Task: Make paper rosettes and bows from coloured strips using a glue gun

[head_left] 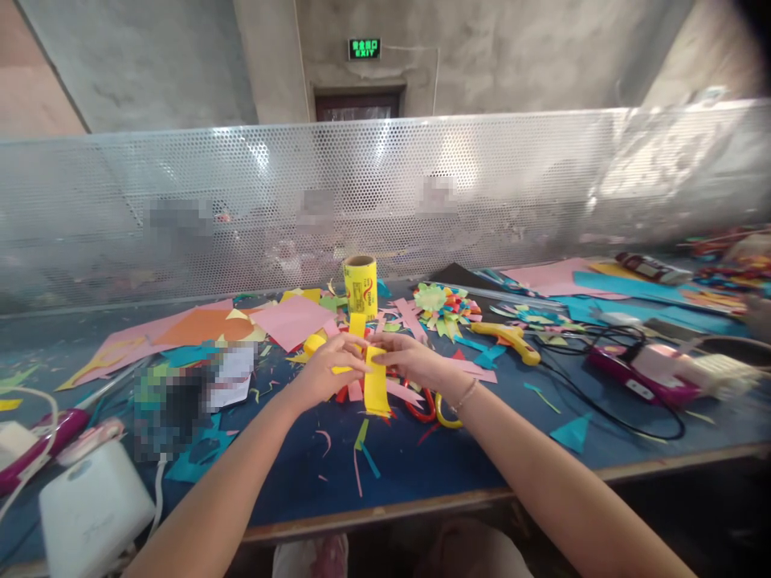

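Both my hands meet over the middle of the table around a yellow paper strip (377, 393). My left hand (325, 368) has its fingertips closed at the strip's left edge. From the other side, my right hand (415, 359) pinches the upper part of the same strip, which hangs toward me. Just beyond my fingers stands a yellow cardboard tube (361, 293) with printed lettering, upright and open at the top. Another yellow paper piece (313, 345) lies beside my left hand. Scissors with red handles (422, 408) and a yellow loop handle (444, 413) rest below my right wrist.
A yellow glue gun (511, 339) with a black cable lies to the right. Purple-and-white power strips (638, 377) and a white power bank (93, 510) sit at the sides. Coloured paper sheets (301, 321) and scraps spread around. A perforated metal screen (361, 193) borders the back.
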Demonstrator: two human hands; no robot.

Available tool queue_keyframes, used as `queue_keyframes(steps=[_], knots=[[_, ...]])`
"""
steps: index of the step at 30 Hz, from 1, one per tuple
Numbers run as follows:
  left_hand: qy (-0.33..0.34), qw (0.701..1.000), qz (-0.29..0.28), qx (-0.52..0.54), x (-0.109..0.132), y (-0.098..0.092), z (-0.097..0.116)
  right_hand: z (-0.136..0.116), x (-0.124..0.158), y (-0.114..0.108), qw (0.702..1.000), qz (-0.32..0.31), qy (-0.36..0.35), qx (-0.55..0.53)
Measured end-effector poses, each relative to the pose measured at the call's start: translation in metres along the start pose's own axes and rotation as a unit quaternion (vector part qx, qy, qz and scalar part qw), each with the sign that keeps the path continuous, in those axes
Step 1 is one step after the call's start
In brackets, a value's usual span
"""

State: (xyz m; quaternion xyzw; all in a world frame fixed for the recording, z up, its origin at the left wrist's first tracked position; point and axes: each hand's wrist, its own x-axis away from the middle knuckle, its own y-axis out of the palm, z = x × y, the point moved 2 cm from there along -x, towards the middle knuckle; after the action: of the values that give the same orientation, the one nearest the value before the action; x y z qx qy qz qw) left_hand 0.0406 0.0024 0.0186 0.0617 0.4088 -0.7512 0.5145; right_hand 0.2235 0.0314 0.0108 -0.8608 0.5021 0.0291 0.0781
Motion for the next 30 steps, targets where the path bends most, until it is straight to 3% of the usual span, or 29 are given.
queue_keyframes(steps=[3,6,10,13,16,23,30], knots=[[-0.088,0.995,0.055,-0.005,-0.001,-0.017,-0.007,-0.007,0.003,-0.021,0.999,0.036,0.026,-0.023],[-0.184,0.98,0.023,-0.064,0.01,-0.032,-0.015,-0.014,0.012,-0.05,0.989,0.145,0.008,-0.01],[-0.188,0.976,-0.005,-0.111,0.032,-0.034,-0.012,-0.012,0.034,-0.067,0.978,0.204,0.019,-0.033],[-0.162,0.98,-0.006,-0.119,0.043,-0.024,0.001,-0.005,0.052,-0.059,0.973,0.225,0.041,-0.009],[-0.183,0.971,-0.022,-0.153,0.049,-0.013,0.018,-0.002,0.068,-0.043,0.968,0.248,0.048,0.006],[-0.264,0.933,-0.13,-0.208,0.061,0.003,0.063,0.0,0.087,-0.006,0.952,0.298,0.046,0.054],[-0.26,0.915,-0.177,-0.252,0.054,0.0,0.059,0.019,0.078,0.003,0.936,0.348,0.032,0.023]])
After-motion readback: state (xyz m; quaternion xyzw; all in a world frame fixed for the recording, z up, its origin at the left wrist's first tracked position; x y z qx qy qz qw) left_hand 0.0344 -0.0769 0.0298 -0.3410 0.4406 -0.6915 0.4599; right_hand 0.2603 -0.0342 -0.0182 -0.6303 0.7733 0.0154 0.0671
